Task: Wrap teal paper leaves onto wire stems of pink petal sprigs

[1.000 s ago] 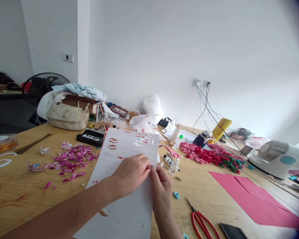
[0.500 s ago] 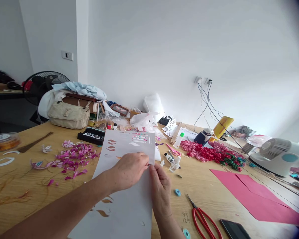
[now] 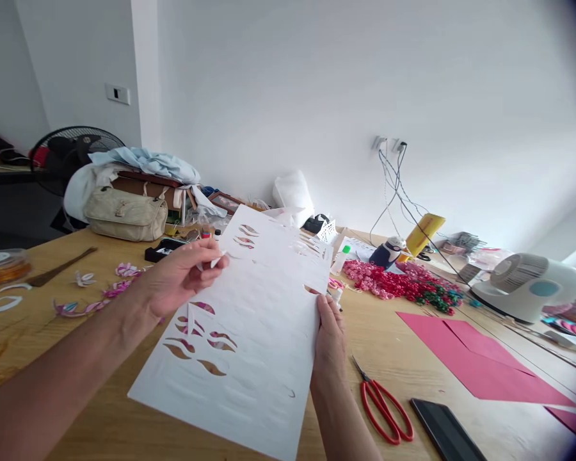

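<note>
A large white paper sheet [image 3: 264, 314] with leaf-shaped holes hangs tilted above the wooden table. My right hand [image 3: 330, 339] is closed on its right edge, thumb on top. At the left side of the sheet, my left hand [image 3: 185, 275] pinches a small white paper cut-out [image 3: 216, 261] between thumb and fingers. Whether that hand also touches the sheet, I cannot tell. Pink petals show below the left forearm and through some of the holes, partly hidden by the sheet.
Red-handled scissors [image 3: 384, 403] and a black phone [image 3: 446, 429] lie at the front right, near red paper [image 3: 480, 362]. Behind them are red and pink flower strands [image 3: 393, 282] and a small white fan [image 3: 523, 288]. A beige bag [image 3: 127, 214] stands at the back left.
My left hand has moved left, away from the right edge, with a paper cut-out in its fingers. The sheet has been raised and tilted, and my right hand still holds its edge.
</note>
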